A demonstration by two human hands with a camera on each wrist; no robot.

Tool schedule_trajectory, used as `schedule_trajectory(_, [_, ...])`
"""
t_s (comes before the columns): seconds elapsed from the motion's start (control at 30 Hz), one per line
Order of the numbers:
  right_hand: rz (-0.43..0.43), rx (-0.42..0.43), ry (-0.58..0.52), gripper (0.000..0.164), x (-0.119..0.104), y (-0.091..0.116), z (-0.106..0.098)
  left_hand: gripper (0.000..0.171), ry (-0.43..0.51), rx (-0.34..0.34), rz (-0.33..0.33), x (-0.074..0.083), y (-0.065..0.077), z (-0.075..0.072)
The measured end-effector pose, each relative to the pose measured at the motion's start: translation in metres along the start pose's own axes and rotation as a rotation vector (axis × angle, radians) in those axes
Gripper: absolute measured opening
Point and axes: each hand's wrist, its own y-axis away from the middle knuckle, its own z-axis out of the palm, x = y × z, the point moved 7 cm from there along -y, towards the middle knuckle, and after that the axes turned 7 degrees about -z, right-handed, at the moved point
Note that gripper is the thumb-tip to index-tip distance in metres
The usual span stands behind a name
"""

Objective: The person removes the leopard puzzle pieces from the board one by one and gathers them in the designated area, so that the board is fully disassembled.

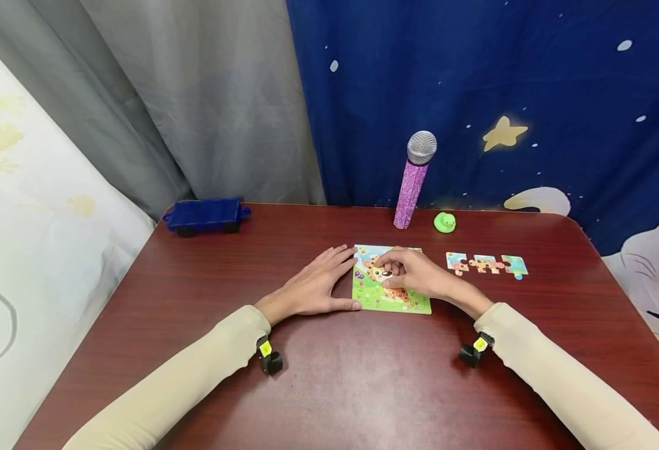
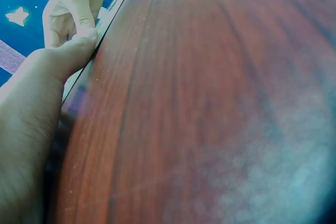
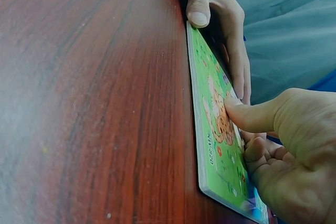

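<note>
A jigsaw puzzle board (image 1: 388, 303) with a spotted cartoon animal on green grass lies flat on the table. My left hand (image 1: 321, 281) rests along its left side, fingers extended, with the thumb at the near left corner. Over the middle of the board, my right hand (image 1: 414, 272) bends its fingers, and its thumb and forefinger pinch at a puzzle piece (image 1: 379, 273) showing the animal's face. The right wrist view shows the right thumb (image 3: 252, 115) against the printed surface; the palm hides the forefinger's tip there. Three loose puzzle pieces (image 1: 484, 264) lie in a row right of the board.
Behind the board stands a microphone (image 1: 411, 194) with a glittery purple handle, beside a small green rubber duck (image 1: 444, 222). A blue toy wagon (image 1: 204, 215) sits at the table's far left corner. Grey and blue curtains (image 1: 476, 94) hang along the back edge.
</note>
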Motion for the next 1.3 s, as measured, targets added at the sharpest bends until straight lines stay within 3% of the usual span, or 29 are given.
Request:
schedule_trajectory(0.7, [0.011, 0.036, 0.019, 0.034, -0.0012, 0.0023, 0.001, 0.105, 0.009, 0.013, 0.002, -0.0004, -0.0002, 0.0009])
schedule_trajectory(1.0, [0.004, 0.051, 0.017, 0.034, -0.0036, 0.0024, 0.0005, 0.089, 0.034, 0.04, -0.032, -0.002, -0.0015, -0.0014])
schedule_trajectory(1.3, [0.003, 0.07, -0.017, 0.034, -0.0008, 0.0047, 0.0015, 0.086, 0.011, 0.048, -0.029, -0.0005, -0.0031, -0.0007])
